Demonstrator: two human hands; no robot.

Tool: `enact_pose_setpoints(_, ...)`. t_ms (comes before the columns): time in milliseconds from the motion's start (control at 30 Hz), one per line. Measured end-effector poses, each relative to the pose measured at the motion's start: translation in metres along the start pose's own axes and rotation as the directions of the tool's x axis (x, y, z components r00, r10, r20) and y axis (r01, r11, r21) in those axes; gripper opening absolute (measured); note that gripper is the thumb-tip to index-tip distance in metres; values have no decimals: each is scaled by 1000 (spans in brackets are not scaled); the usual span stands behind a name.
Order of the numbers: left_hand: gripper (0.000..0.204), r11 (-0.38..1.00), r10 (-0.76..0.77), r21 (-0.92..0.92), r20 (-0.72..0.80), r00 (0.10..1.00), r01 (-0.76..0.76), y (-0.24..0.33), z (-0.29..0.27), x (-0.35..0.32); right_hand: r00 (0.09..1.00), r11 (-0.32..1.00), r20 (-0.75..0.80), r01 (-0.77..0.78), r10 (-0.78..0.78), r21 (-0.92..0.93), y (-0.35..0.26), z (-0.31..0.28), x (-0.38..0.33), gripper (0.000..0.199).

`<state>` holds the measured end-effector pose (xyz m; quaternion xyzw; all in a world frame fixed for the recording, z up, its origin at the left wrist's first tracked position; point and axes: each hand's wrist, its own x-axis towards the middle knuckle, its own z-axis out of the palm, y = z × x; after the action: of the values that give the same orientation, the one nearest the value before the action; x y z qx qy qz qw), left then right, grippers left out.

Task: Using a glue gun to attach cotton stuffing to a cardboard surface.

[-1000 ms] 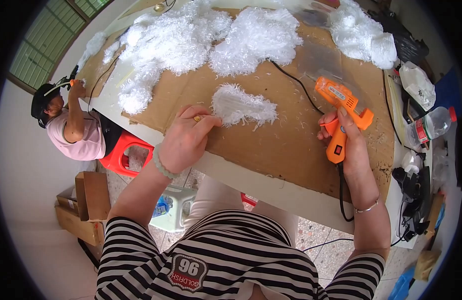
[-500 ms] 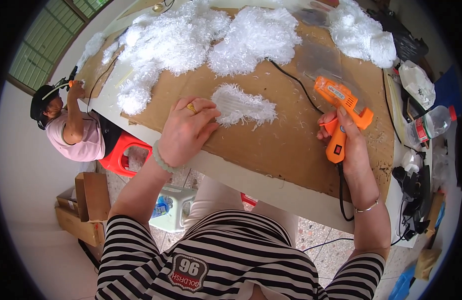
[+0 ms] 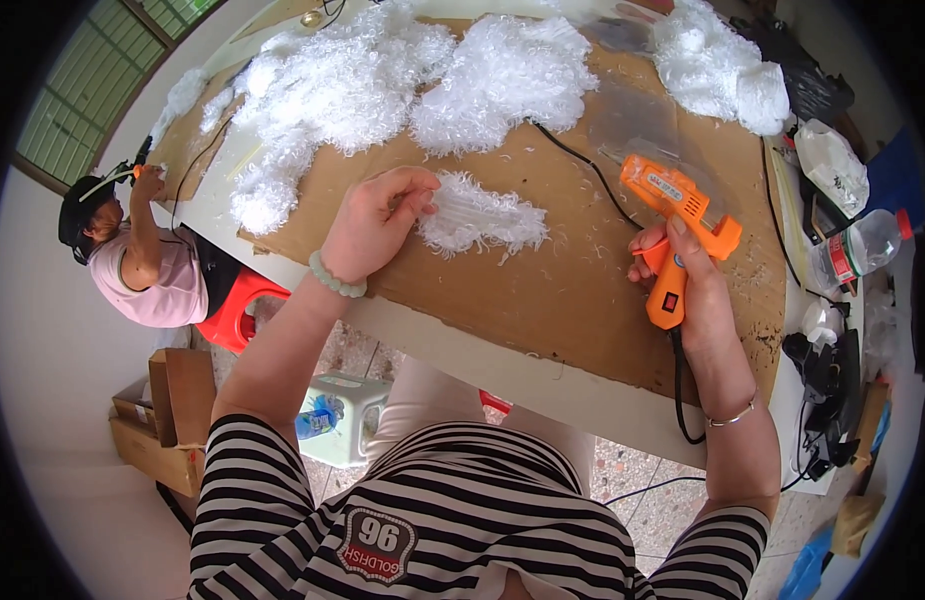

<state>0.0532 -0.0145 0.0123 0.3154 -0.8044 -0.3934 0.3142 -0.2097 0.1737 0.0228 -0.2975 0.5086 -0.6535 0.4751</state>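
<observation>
your left hand (image 3: 374, 222) reaches in from the lower left, forearm angled up across the table edge, a pale green bead bracelet (image 3: 336, 276) at the wrist. the hand lies knuckles up, and its fingertips (image 3: 422, 192) pinch the left end of a small white fluffy piece (image 3: 480, 218) that lies flat on the brown cardboard sheet (image 3: 582, 290). the thumb is tucked under the fingers, so you grasp the fluff lightly at its edge rather than covering it.

your right hand (image 3: 687, 290) comes up from the lower right, forearm nearly vertical, a thin bangle (image 3: 730, 417) on the wrist. it is wrapped around the handle of the orange glue gun (image 3: 677, 225), index finger lying up along the grip. the gun's body tilts up and left, nozzle pointing toward the middle of the table, well apart from the fluffy piece. its black cord (image 3: 679, 385) drops from the handle base over the table edge.

the small fluffy piece sits near the centre of the cardboard, between your two hands, just below the big heaps of white fluff (image 3: 382, 90) spread over the far half of the table. a plastic bottle (image 3: 857, 250) lies at the right edge. at the far left another person (image 3: 147, 265) sits on a red stool (image 3: 244, 310), working at the table's corner.
</observation>
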Motion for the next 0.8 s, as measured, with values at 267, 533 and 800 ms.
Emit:
enact_pose_setpoints(267, 10, 770, 493, 421, 85, 866, -479, 25, -7, -28, 1000, 1000, -9, -4, 4, -24, 1, 0, 0, 38)
enact_pose_setpoints(533, 8, 827, 377, 372, 191, 906, -422, 24, -5, -23, 1000, 1000, -22, -6, 6, -1, 0, 0, 0, 36)
enact_pose_setpoints(800, 9, 671, 481, 490, 282, 830, -556, 34, 13, -29, 1000, 999, -6, 16, -17, -30, 1, -3, 1, 38)
